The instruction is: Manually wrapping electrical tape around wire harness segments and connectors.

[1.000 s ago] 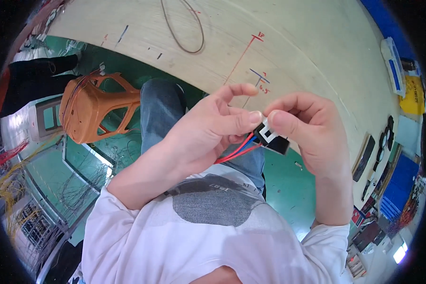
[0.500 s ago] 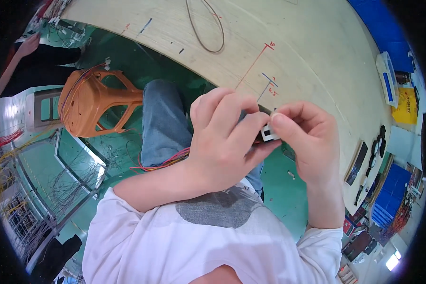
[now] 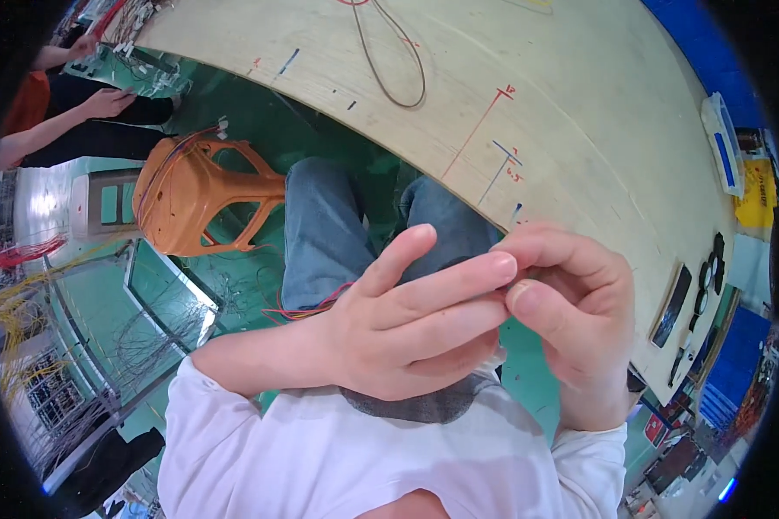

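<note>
So the left hand (image 3: 424, 320) is stretching across in front of the lap, back of it facing the camera, with its index finger sticking up and away from the others. The right hand (image 3: 571, 311) is meeting it fingertip to fingertip, thumb and index finger bending in close together. I can't tell whether either one is gripping something, since the left fingers are covering the spot where they're meeting.

The thin coloured wires (image 3: 307, 311) (red and yellowish ones, as far as I'm seeing) are poking out behind the left wrist, next to the thigh of the blue jeans (image 3: 325, 229). Their other end is hiding behind that hand, so I can't say what it's running into.

Past the hands, a pale wooden table (image 3: 597, 147) is filling the top right, with a red line (image 3: 473, 132) running across it near the edge and a brown cord (image 3: 423, 82) lying in a loop farther up. A long dark bar (image 3: 670, 304) is sitting by the table's right edge. Over on the left, an orange stool (image 3: 175, 203) is standing on the green floor with more wires lying across its seat, and beyond it a co-worker's hand (image 3: 110, 103) is reaching into view.
</note>
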